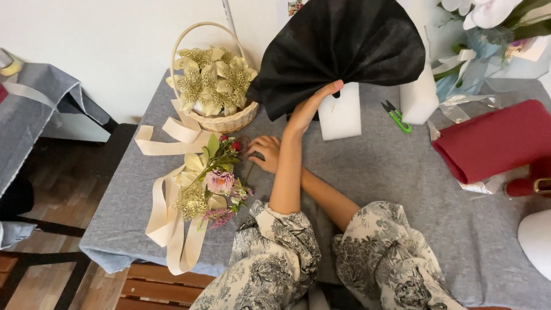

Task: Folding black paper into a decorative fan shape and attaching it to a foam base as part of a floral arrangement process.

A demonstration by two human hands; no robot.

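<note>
Seen from above, a person in patterned black-and-cream sleeves works at a table covered in grey cloth. The arms cross at the forearm. The left hand reaches up and away, its fingers closed in a pinch on the gathered base of a black wrapping sheet, which is held upright and fans out wide above the hand toward the far side of the table. The narrow gathered point of the fan faces near, the broad edge far and slightly right. The right hand passes under the left forearm and rests low on the cloth, fingers loosely curled, holding nothing that can be made out, with its fingertips just beside the stems of a small flower bundle. That bundle lies flat to the left of the hands, with pink and red blooms, green leaves and a gold flower; its long axis runs from the stems near the right hand down and leftward to the blooms. So the right hand is much the nearer to the flowers, while the black sheet is well above them and to the right. Cream ribbon loops under the bundle and trails over the near left table edge. Further left and far stands a wicker basket filled with gold flowers. Behind the left hand is a white foam block, and right of it small green snips and a folded red sheet.
</note>
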